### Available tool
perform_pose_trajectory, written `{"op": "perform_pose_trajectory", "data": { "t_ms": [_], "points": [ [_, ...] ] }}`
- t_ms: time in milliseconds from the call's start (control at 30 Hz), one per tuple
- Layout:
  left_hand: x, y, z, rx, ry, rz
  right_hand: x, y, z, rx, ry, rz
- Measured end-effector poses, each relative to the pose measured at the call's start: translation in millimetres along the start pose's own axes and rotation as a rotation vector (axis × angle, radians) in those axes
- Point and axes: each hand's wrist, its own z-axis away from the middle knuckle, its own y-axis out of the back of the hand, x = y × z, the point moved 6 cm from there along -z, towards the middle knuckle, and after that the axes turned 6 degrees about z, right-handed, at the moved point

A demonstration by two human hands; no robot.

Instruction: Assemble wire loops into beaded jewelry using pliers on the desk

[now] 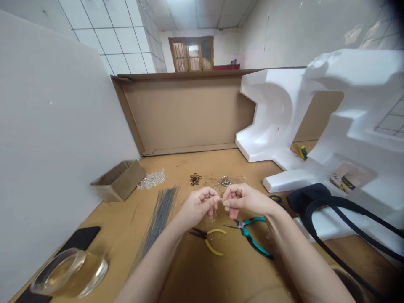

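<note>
My left hand [202, 205] is closed in a pinch, its fingertips almost meeting those of my right hand [239, 199], which pinches too. Something tiny and pale shows between the fingertips, too small to name. Thin wire seems to hang or lie just under the left fingers. Below the hands, on the table, are yellow-handled pliers [208, 241] and teal-handled long-nose pliers [249, 232], both with handles spread. Just beyond the fingers lies a tangle of thin metal wire pieces [225, 181], beside a small pile of black rings [195, 179].
A bundle of straight grey wires [161, 210] lies left of my hands. Further left are clear small pieces [152, 179], a cardboard box [118, 182], a glass of liquid [71, 273] and a black flat object [80, 240]. White foam [271, 113] and black straps [311, 210] stand right.
</note>
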Motion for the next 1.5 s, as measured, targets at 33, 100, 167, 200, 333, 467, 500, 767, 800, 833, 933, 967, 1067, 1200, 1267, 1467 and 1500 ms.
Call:
{"op": "perform_pose_trajectory", "data": {
  "t_ms": [33, 100, 167, 200, 333, 467, 500, 767, 800, 833, 933, 967, 1067, 1200, 1267, 1467, 1500],
  "points": [
    [0, -0.2, 0, -0.002, -0.001, 0.007, 0, 0, 1, -0.007, 0.001, -0.013],
    [-1, 0.0, 0, -0.024, 0.016, 0.026, 1, 1, 2, 0.000, -0.006, -0.011],
    [-3, 0.8, -1, -0.060, 0.047, 0.027, 3, 3, 3, 0.035, -0.026, 0.033],
    [-5, 1.7, -1, -0.073, 0.060, 0.020, 4, 4, 3, 0.061, -0.036, 0.065],
    [-5, 7.7, -1, -0.067, 0.080, -0.001, 2, 6, 6, 0.129, -0.070, 0.187],
    [-2, 9.5, 2, -0.098, 0.106, 0.003, -3, 3, 6, 0.131, -0.089, 0.212],
    [-1, 9.3, 3, -0.108, 0.109, 0.013, -3, 3, 5, 0.133, -0.090, 0.213],
    [2, 5.1, 3, -0.134, 0.098, -0.021, -2, -1, 1, 0.145, -0.038, 0.225],
    [3, 5.1, 4, -0.127, 0.078, -0.026, -4, -1, 2, 0.163, -0.021, 0.234],
    [5, 5.3, 4, -0.121, 0.060, -0.034, -5, -1, 2, 0.179, -0.010, 0.240],
    [9, 7.0, 7, -0.107, 0.033, -0.060, -9, 0, 2, 0.210, -0.006, 0.258],
    [10, 7.8, 7, -0.101, 0.033, -0.066, -9, 0, 2, 0.216, -0.011, 0.267],
    [11, 10.0, 8, -0.076, 0.056, -0.052, -9, 1, 2, 0.226, -0.021, 0.275],
    [14, 7.1, 7, -0.090, 0.041, -0.024, -11, 2, 5, 0.197, -0.009, 0.243],
    [16, 5.0, 7, -0.099, 0.010, -0.002, -13, 2, 6, 0.194, 0.009, 0.213],
    [22, 5.0, 9, -0.058, -0.061, 0.059, -16, 3, 9, 0.231, 0.054, 0.107],
    [22, 5.2, 8, -0.054, -0.057, 0.063, -15, 4, 10, 0.242, 0.038, 0.117]
  ]
}}
